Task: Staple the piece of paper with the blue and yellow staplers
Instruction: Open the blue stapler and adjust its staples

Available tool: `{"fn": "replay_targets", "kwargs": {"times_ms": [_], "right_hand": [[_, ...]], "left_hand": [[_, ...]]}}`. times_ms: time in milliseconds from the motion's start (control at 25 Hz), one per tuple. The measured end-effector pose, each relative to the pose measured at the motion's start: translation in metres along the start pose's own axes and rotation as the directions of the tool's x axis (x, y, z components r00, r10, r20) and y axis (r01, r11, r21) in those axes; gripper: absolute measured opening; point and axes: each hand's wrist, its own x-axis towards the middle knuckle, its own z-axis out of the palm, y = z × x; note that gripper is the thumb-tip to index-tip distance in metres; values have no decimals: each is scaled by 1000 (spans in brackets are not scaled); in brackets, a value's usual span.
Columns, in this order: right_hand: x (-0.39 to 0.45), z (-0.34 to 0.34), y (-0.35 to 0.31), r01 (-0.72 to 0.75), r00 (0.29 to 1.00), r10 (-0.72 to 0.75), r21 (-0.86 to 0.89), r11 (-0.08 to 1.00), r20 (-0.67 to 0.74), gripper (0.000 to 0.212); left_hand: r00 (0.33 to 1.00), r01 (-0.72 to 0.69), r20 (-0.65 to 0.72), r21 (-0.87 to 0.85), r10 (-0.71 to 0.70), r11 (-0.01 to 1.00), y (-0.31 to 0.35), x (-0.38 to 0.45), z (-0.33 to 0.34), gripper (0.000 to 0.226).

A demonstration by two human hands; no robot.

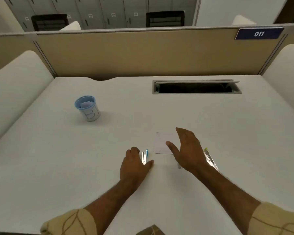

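Note:
A small pale piece of paper (160, 143) lies flat on the white desk (109, 136). My right hand (187, 150) hovers over its right side with straight, spread fingers and holds nothing. The blue stapler (145, 156) lies just left of the paper. My left hand (134, 165) grips it, with curled fingers on its left side and the thumb on its right. The yellow stapler (210, 158) lies on the desk right of my right hand, partly hidden behind the wrist.
A blue-rimmed cup (87, 108) with paper slips in it stands at the back left. A cable slot (196, 87) opens at the desk's back right. A tan partition (143, 53) closes the far edge, and white side panels flank the desk.

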Motion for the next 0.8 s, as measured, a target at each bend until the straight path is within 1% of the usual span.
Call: {"fn": "replay_targets", "kwargs": {"times_ms": [80,160,200,280,360,440,520,600,720,800], "right_hand": [[-2,3,-1,6,1000,-3,81,997,-30,62],[-8,9,-2,-9,1000,11,153,988,-10,56],[-10,13,-1,-26,1000,26,215,976,2,52],[-11,16,-3,-76,997,75,370,926,16,44],[-9,15,-9,-161,987,139,527,835,81,35],[-7,14,-19,-266,963,170,625,733,210,31],[-7,14,-32,-328,940,144,706,627,309,30],[-7,12,-42,-316,946,120,772,552,301,25],[-8,8,-51,-256,966,107,814,522,235,14],[-9,7,-54,-234,972,103,823,518,212,13]], "left_hand": [[1000,27,13,-47,-27,999,0,2,-3,48],[998,51,37,-59,-49,997,-2,3,-6,40],[998,54,44,-93,-50,994,-1,4,-7,36],[998,57,43,-247,-48,967,4,4,-14,23],[996,85,71,-461,-59,883,9,4,-19,13],[990,123,128,-625,-55,771,17,2,-25,22],[985,145,166,-701,-38,698,27,-2,-30,27],[986,134,169,-723,-14,677,36,-5,-32,27],[986,121,165,-727,1,676,44,-5,-31,32],[985,145,169,-748,-27,648,45,-6,-30,34]]}}
